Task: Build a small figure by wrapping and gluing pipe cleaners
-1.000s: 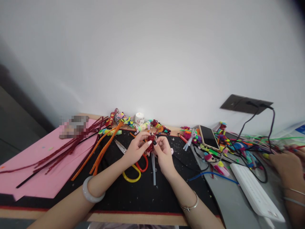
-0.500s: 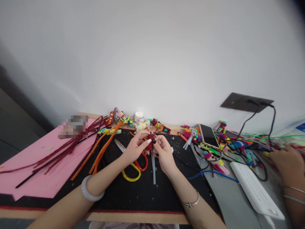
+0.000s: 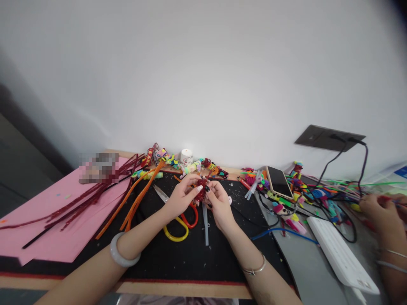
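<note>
Between my two hands is a small dark red, glittery pipe-cleaner figure (image 3: 201, 189), held just above the black mat (image 3: 222, 262). My left hand (image 3: 183, 195) pinches it from the left, thumb against its front. From the right, my right hand (image 3: 218, 203) grips it with thumb and fingers. The figure's finer shape is partly hidden by my fingers. Scissors (image 3: 176, 238) with one yellow and one red handle lie under my left wrist, blades pointing up-left. A translucent strip (image 3: 206, 231) lies on the mat below the figure.
Red pipe cleaners (image 3: 95, 192) lie across pink sheets (image 3: 63, 237) at left, beside orange pipe cleaners (image 3: 138, 199). A white paper-like cup (image 3: 186, 156) stands by the wall. At right are a phone (image 3: 279, 182), a power strip (image 3: 343, 254), cables, colourful craft pieces and another person's hands (image 3: 380, 214).
Both my hands keep almost the same hold on the red figure. At far right, the other person's hands have shifted slightly, and more of a second hand shows.
</note>
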The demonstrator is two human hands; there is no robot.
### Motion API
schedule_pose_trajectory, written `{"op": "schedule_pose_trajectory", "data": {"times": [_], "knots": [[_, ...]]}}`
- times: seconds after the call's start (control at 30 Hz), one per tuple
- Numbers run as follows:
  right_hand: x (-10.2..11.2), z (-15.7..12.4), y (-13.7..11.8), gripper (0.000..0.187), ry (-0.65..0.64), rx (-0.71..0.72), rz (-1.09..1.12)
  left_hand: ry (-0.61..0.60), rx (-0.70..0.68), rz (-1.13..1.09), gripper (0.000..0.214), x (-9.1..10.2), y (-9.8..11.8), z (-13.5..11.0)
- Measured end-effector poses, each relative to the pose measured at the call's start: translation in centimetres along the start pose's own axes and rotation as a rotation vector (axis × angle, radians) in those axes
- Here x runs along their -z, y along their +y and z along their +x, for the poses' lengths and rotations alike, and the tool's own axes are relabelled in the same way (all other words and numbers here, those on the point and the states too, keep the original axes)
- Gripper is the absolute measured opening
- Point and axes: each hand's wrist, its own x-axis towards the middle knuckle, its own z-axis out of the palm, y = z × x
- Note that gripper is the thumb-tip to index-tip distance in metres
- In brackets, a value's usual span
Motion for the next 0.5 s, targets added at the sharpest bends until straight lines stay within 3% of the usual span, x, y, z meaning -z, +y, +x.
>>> {"op": "schedule_pose_trajectory", "data": {"times": [0.5], "knots": [[-0.23,-0.04,-0.03,0.02,0.023,-0.017,0.04,-0.001,-0.004,-0.027,0.023,-0.06,-0.19,-0.02]]}}
